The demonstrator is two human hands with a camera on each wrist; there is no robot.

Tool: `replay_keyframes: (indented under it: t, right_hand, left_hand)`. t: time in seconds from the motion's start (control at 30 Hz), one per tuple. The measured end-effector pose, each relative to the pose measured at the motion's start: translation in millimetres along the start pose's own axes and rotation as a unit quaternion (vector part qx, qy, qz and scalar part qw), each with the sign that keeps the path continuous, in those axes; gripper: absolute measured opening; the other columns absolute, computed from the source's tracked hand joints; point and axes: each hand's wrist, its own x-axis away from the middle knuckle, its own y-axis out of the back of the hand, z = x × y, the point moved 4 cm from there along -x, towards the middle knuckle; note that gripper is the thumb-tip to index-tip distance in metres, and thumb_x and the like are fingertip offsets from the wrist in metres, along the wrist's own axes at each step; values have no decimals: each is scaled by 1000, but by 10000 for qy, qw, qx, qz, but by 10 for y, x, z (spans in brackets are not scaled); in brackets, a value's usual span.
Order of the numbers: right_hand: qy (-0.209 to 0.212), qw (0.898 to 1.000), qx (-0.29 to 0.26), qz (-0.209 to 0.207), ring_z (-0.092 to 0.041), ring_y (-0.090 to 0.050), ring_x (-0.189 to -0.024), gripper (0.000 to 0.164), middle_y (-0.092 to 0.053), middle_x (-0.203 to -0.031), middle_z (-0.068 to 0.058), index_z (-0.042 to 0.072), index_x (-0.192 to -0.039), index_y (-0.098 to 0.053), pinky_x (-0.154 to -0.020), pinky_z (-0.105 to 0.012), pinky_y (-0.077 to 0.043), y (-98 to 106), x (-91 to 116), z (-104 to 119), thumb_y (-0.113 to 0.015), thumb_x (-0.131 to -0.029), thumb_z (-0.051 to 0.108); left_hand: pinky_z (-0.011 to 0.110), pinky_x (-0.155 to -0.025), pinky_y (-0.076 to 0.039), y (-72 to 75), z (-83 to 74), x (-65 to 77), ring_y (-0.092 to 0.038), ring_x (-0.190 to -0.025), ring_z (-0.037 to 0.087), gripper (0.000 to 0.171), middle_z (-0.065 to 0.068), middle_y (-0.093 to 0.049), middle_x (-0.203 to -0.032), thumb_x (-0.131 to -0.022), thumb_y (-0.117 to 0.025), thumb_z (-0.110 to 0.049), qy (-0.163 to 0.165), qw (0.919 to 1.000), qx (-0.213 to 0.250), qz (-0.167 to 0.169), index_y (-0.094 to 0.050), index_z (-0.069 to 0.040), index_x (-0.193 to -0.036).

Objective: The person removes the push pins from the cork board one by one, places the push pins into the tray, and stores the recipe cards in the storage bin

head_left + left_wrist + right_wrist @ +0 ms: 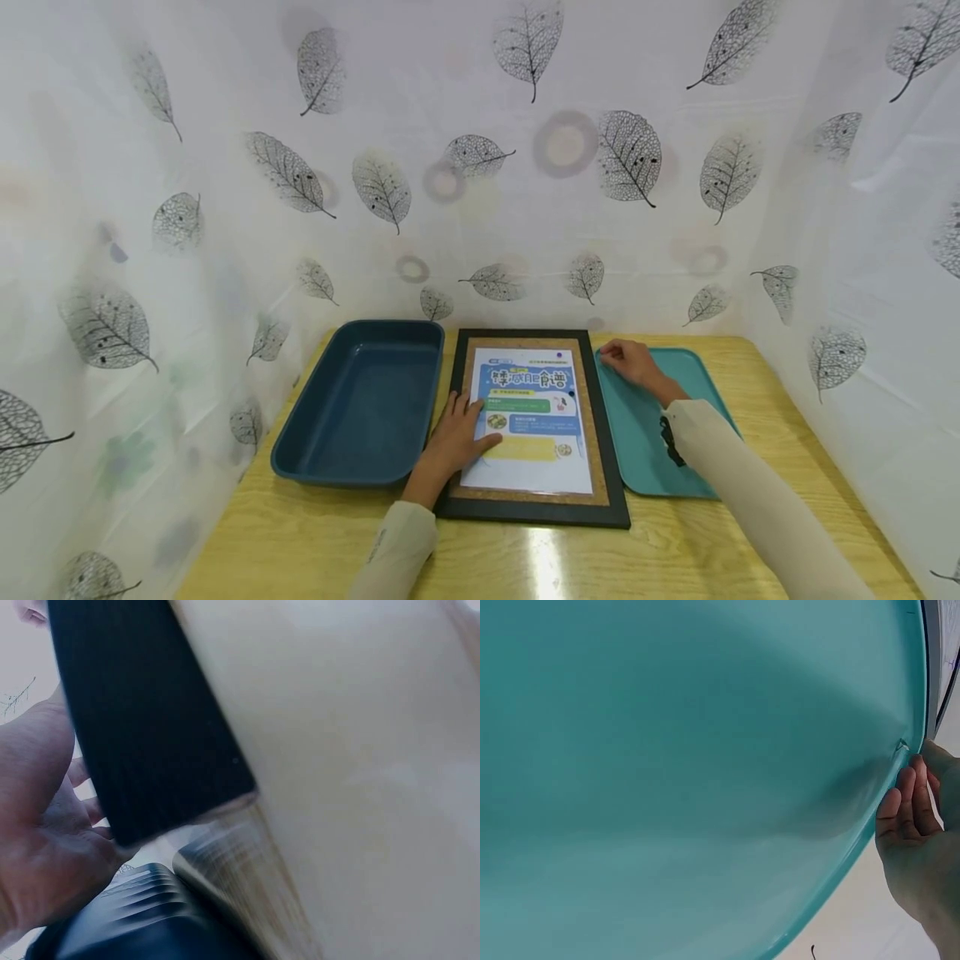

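Note:
My left hand [453, 437] rests spread on the left side of a black-framed cork board [600, 467], thumb and fingertips lying over the edge of a printed sheet [517, 479]. The left wrist view shows the palm [45, 817] beside the broad black frame [150, 727]. Over at the far left corner of a teal tray [660, 467], my right hand [633, 362] has its fingers curled and its tips brought together. In the right wrist view they pinch at a small shiny thing [902, 745] by the tray's rim [855, 851]; its kind is too small to make out.
A deep dark-blue bin [356, 408] stands left of the board. Small dark round dots [572, 393] show on the sheet's right side. The light wooden table [300, 542] is enclosed by a white leaf-print curtain [420, 100] behind and at both sides.

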Motion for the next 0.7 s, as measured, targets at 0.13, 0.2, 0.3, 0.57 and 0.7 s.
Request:
replay_keyframes:
  t: [0.13,0.2,0.3,0.57,0.7]
  right_hand:
    - [57,10000,5,-23,-40,-69,-98,22,-72,-106,-26,-10,-113,-70,-88,-54,-56,12,4,55,-67,-101,8]
    - [34,10000,-20,1,-40,-69,-98,21,-72,-106,-25,-10,-113,-70,-88,-54,-56,5,10,82,-67,-101,7]
    - [51,10000,-17,46,-39,-69,-98,21,-72,-106,-26,-11,-113,-70,-88,-54,-56,-9,14,126,-66,-101,6]
    - [86,9999,-100,29,-38,-69,-99,19,-72,-106,-25,-9,-112,-70,-89,-53,-57,-69,-40,196,-67,-100,5]
    - [126,9999,-87,25,-38,-70,-99,20,-72,-107,-25,-9,-113,-70,-89,-52,-57,-91,-79,201,-68,-100,6]
  left_hand:
    - [58,-123,-25,4,7,-5,-12,-157,45,83,22,-23,-169,-95,-72,-55,-42,10000,-11,-5,-44,-8,-157]
    - [58,-123,-25,-5,10,-3,-12,-157,45,83,22,-23,-169,-95,-71,-55,-36,10000,-25,11,-44,-8,-157]
    - [58,-123,-24,-20,12,2,-13,-157,44,82,22,-24,-169,-95,-71,-55,-15,10000,-58,17,-44,-9,-157]
    - [59,-122,-25,6,-15,30,-15,-156,46,81,24,-26,-167,-95,-72,-52,-63,10000,-5,-38,-46,-7,-156]
    - [58,-123,-25,18,-27,29,-14,-157,45,81,22,-25,-168,-95,-72,-54,-29,10000,-44,-48,-45,-8,-156]
